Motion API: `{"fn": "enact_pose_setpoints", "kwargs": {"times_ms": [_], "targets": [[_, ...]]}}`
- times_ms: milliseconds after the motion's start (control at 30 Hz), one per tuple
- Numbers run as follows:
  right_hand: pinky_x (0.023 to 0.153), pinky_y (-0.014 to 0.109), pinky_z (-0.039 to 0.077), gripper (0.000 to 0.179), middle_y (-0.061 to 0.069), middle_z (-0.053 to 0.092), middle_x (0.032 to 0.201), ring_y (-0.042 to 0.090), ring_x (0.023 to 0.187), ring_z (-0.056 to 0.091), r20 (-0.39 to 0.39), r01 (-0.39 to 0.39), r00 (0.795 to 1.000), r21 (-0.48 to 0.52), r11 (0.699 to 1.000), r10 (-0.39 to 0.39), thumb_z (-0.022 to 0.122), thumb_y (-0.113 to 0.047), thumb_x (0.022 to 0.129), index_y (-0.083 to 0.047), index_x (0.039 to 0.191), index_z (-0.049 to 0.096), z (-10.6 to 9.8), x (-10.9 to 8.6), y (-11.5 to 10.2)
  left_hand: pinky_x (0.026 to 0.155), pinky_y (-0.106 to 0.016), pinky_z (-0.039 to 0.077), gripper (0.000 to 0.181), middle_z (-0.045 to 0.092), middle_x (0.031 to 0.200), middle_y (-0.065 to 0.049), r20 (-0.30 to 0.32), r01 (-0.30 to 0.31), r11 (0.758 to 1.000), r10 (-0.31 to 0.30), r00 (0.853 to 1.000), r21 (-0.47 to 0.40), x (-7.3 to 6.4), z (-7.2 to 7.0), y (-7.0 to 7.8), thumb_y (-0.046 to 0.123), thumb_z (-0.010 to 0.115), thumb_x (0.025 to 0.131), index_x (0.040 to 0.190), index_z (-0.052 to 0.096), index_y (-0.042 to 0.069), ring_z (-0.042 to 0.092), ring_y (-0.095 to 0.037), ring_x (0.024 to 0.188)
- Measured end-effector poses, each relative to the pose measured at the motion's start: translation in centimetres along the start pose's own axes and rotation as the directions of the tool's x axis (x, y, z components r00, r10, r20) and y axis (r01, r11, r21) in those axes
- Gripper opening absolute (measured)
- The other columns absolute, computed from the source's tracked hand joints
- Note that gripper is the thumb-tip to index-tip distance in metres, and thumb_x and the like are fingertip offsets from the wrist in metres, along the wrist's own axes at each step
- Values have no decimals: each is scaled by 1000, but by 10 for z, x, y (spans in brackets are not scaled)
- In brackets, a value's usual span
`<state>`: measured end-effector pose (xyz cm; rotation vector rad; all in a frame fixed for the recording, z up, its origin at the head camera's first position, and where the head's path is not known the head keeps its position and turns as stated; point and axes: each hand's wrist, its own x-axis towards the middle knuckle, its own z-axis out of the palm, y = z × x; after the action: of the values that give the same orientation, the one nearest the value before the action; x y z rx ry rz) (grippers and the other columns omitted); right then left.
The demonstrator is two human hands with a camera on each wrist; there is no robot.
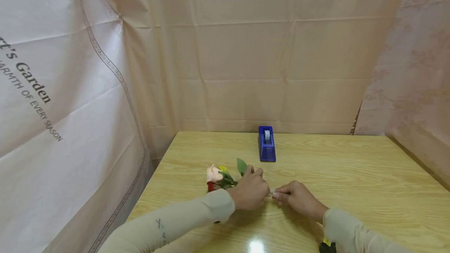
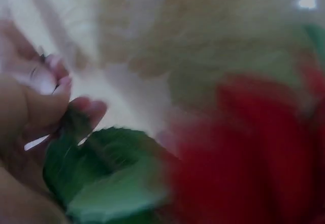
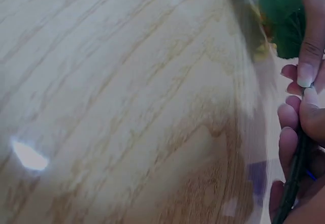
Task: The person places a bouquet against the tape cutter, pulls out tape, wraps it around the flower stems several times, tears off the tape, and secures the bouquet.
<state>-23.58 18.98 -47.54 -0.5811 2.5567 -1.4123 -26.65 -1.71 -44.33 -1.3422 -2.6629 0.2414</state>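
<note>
My left hand [image 1: 250, 188] grips a small bunch of artificial flowers by the stems. Its heads stick out to the left: a pale pink rose [image 1: 213, 173], a yellow bloom [image 1: 222, 169] and a red rose [image 2: 238, 153], large and blurred in the left wrist view. Green leaves [image 2: 117, 183] spread beside the fingers. Just right of it, my right hand [image 1: 299, 198] pinches the stems between thumb and fingers. In the right wrist view the dark green stems [image 3: 289, 196] run down through the right hand, and both hands' fingertips meet.
A blue tape dispenser [image 1: 267, 153] with a roll in it stands toward the back of the wooden table [image 1: 334, 167]. Near the right sleeve lies a black and yellow object [image 1: 327, 247], partly hidden. Cloth sheets [image 1: 246, 50] hang behind and at both sides.
</note>
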Motion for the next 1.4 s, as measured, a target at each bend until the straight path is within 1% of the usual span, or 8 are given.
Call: {"fn": "enact_pose_setpoints", "kwargs": {"times_ms": [167,333,400,467,567,700,1167,1400], "targets": [[71,28,56,20,4,76,89,17,81,67,-35,41,998,-51,998,-42,70,-15,98,1,105,80,0,-1,-1,80,-37,26,17,65,73,20,154,72,982,-45,987,-173,13,-11,-7,25,72,95,80,79,28,48,-8,76],[70,27,55,21,2,75,88,13,79,67,-61,81,994,-107,991,-87,69,-16,98,0,109,79,-1,-2,-1,84,-38,26,25,69,67,14,296,161,923,-54,954,-350,24,-24,-16,24,69,99,77,80,21,55,-6,68],[70,26,55,20,1,75,88,12,78,67,-66,98,992,-119,988,-106,69,-16,99,-1,108,79,-1,-2,0,94,-43,28,28,71,66,11,350,194,889,-42,936,-414,24,-28,-19,27,67,101,77,81,20,57,-4,70],[69,26,55,20,2,75,89,12,77,67,-72,117,989,-122,986,-127,69,-16,98,-1,107,79,0,-2,1,100,-47,28,27,71,66,11,374,221,858,-37,927,-463,24,-27,-21,28,67,100,79,81,19,58,-2,74],[67,26,54,20,3,75,91,12,76,66,-75,134,987,-121,984,-143,70,-16,98,0,108,79,1,-1,2,95,-42,30,25,70,63,12,344,236,829,-56,937,-507,24,-20,-23,30,71,98,77,82,22,57,-3,72],[68,25,54,23,5,77,97,13,80,66,-71,116,990,-124,986,-125,70,-18,98,0,111,78,0,-1,1,77,-36,23,26,67,59,16,254,218,848,-102,962,-483,23,-11,-22,31,74,95,70,81,25,52,-6,66],[79,29,52,28,4,73,105,18,93,63,28,58,998,-80,995,-56,61,-25,104,-6,116,77,-4,1,-2,82,-38,22,22,59,54,23,140,174,897,-127,982,-407,18,-7,-15,30,77,94,74,84,24,51,-4,65],[88,46,56,32,5,75,110,26,104,69,45,74,997,-169,983,-68,55,-29,107,-7,115,76,-4,4,1,83,-38,25,18,69,71,22,70,124,952,-108,992,-281,16,-2,-10,35,76,94,79,84,29,50,0,68]]}}
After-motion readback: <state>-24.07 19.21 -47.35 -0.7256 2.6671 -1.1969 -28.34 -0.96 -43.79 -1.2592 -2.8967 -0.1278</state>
